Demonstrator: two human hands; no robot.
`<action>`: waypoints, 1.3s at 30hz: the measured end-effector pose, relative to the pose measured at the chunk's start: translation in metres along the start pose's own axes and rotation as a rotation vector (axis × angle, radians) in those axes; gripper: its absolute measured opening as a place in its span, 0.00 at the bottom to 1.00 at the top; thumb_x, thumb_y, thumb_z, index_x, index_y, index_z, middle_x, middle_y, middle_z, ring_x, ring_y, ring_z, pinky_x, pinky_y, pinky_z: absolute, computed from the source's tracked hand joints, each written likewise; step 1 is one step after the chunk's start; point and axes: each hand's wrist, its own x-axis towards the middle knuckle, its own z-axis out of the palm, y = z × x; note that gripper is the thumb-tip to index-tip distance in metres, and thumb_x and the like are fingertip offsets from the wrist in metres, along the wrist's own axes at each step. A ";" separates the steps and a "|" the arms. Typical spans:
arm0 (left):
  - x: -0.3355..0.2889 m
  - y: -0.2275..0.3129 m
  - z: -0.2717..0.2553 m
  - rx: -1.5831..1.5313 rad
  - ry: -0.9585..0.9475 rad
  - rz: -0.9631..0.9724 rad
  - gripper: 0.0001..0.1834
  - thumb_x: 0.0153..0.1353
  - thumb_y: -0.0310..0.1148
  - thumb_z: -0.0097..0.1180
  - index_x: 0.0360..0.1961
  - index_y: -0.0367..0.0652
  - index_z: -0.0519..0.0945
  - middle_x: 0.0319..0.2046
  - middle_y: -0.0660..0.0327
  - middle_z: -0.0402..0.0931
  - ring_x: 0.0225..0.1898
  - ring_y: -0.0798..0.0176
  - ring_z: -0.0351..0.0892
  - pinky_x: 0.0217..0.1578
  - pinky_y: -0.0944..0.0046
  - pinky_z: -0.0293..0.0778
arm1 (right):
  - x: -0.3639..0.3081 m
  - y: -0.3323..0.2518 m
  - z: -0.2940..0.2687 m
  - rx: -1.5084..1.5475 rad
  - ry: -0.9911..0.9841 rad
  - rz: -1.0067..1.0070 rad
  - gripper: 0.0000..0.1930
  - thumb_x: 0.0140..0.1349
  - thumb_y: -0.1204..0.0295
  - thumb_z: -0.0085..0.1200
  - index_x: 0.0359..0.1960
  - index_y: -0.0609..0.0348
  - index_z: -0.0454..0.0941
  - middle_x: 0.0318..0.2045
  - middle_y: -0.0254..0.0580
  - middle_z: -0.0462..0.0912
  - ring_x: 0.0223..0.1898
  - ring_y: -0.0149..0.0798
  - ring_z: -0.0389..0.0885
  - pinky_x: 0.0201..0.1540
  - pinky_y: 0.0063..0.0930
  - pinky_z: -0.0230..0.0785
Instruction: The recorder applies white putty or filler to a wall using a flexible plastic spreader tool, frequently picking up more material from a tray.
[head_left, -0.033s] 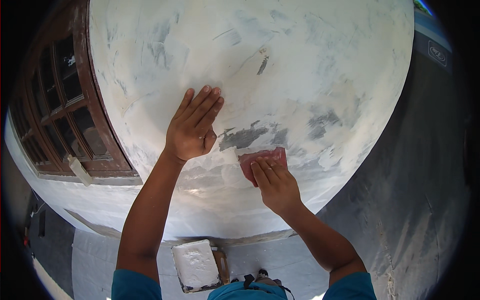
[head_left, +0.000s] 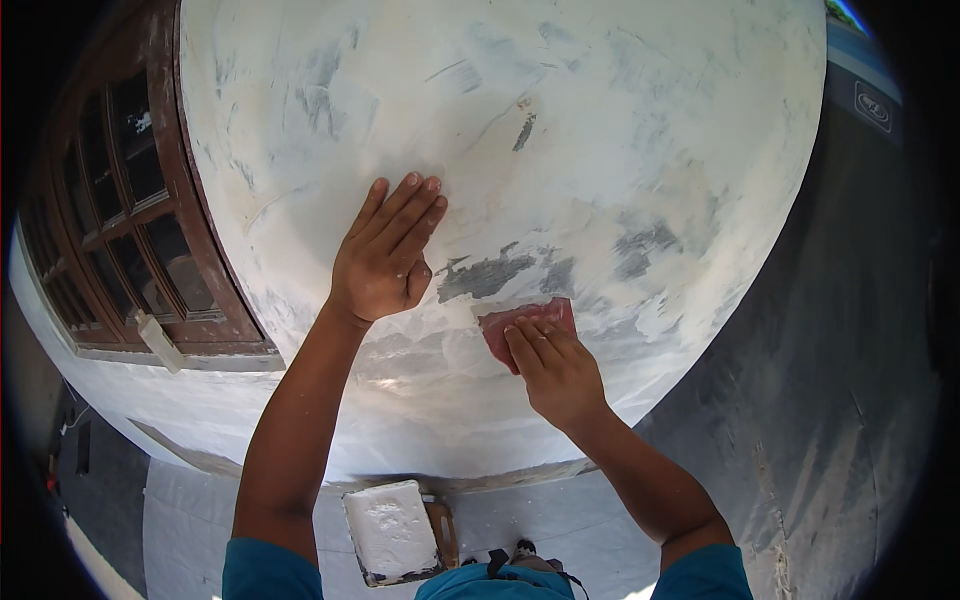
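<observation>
A red flexible putty spreader (head_left: pixel 500 335) is gripped in the right hand (head_left: pixel 560 378), its far edge laid against the lower part of a plastered wall (head_left: pixel 600 150), just below a bare grey patch (head_left: pixel 485 277). The spreader's face is covered by the fingers, which are kept close together; the thumb is hidden, so its placing cannot be told. Nothing is seen to be held by the left hand (head_left: pixel 383 260), which is spread flat to the left of the spreader and above it, the back of the hand turned to view, the fingers extended upward and the thumb bent in at the side. Whether the wall is pressed by the whole palm cannot be told. The wall is coated unevenly in white, with grey streaks left showing. At the left, a brown wooden window (head_left: pixel 180 215) is set beside the wall, its glass divided into small panes, and a whitish bottle (head_left: pixel 158 342) is leaned at its lower edge. Below the wall, white paste (head_left: pixel 393 525) is held in a squarish container (head_left: pixel 402 577), by which a tan object is partly hidden. The right side is taken up by a dark grey sheet (head_left: pixel 800 400), marked with pale smears.
</observation>
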 end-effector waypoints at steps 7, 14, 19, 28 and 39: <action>0.000 -0.006 -0.005 -0.171 0.055 -0.021 0.30 0.50 0.21 0.45 0.57 0.35 0.80 0.62 0.50 0.76 0.69 0.48 0.70 0.72 0.44 0.58 | 0.115 0.043 -0.064 -0.085 0.367 0.066 0.20 0.52 0.85 0.57 0.49 0.62 0.80 0.45 0.48 0.86 0.44 0.48 0.84 0.48 0.36 0.80; -0.007 -0.012 -0.003 -0.092 0.171 -0.116 0.30 0.50 0.22 0.43 0.56 0.33 0.80 0.62 0.49 0.76 0.68 0.46 0.70 0.71 0.45 0.60 | 0.056 -0.018 0.016 -0.130 0.108 -0.124 0.18 0.60 0.73 0.55 0.52 0.67 0.78 0.50 0.56 0.83 0.52 0.51 0.83 0.62 0.44 0.74; -0.007 -0.012 0.000 -0.051 0.163 -0.106 0.29 0.51 0.24 0.43 0.56 0.34 0.80 0.63 0.50 0.76 0.68 0.47 0.70 0.71 0.45 0.60 | -0.001 -0.023 0.024 -0.057 -0.062 -0.172 0.18 0.59 0.73 0.56 0.51 0.66 0.79 0.50 0.54 0.83 0.52 0.50 0.84 0.60 0.44 0.75; -0.005 -0.011 0.006 0.012 0.172 -0.085 0.28 0.54 0.26 0.44 0.57 0.35 0.80 0.64 0.50 0.75 0.69 0.47 0.70 0.71 0.44 0.60 | 0.073 0.052 -0.054 -0.081 0.346 0.248 0.24 0.53 0.90 0.53 0.52 0.60 0.82 0.49 0.49 0.85 0.52 0.51 0.84 0.57 0.39 0.78; -0.010 -0.012 0.005 0.043 0.145 -0.094 0.29 0.53 0.24 0.43 0.57 0.36 0.80 0.63 0.50 0.75 0.69 0.47 0.69 0.72 0.44 0.59 | 0.013 0.030 -0.031 -0.020 0.176 0.181 0.21 0.52 0.85 0.57 0.50 0.63 0.83 0.46 0.50 0.87 0.50 0.50 0.86 0.57 0.41 0.78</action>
